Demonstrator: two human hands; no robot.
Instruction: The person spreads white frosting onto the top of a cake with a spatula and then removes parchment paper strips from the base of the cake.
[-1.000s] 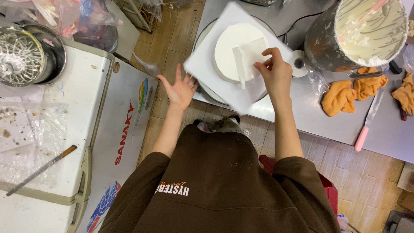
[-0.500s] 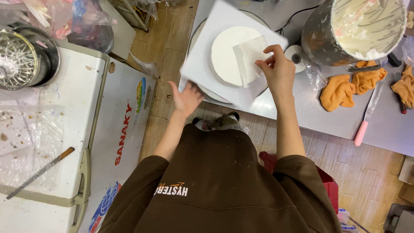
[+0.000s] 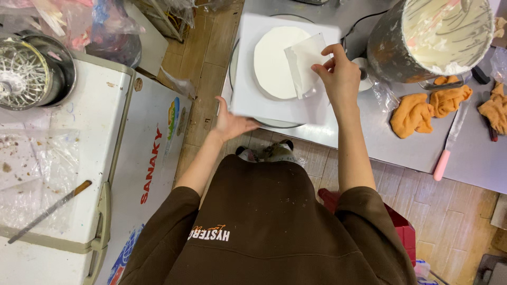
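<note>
While the steel table (image 3: pixel 422 153) fills the upper right, a square white board (image 3: pixel 248 100) sits at its near-left corner, carrying a round white cake (image 3: pixel 272 63) at the board's centre. The person's right hand (image 3: pixel 338 74) reaches in from five o'clock, arm nearly straight, fingers pinched on a clear plastic scraper (image 3: pixel 303 60) whose flat face rests against the cake's three o'clock side, long axis running twelve to six. Lower, the left hand (image 3: pixel 232 124) grips the board's seven o'clock corner, thumb on top, fingers hidden beneath. At two o'clock stands a cream-smeared metal bowl (image 3: pixel 438 31).
</note>
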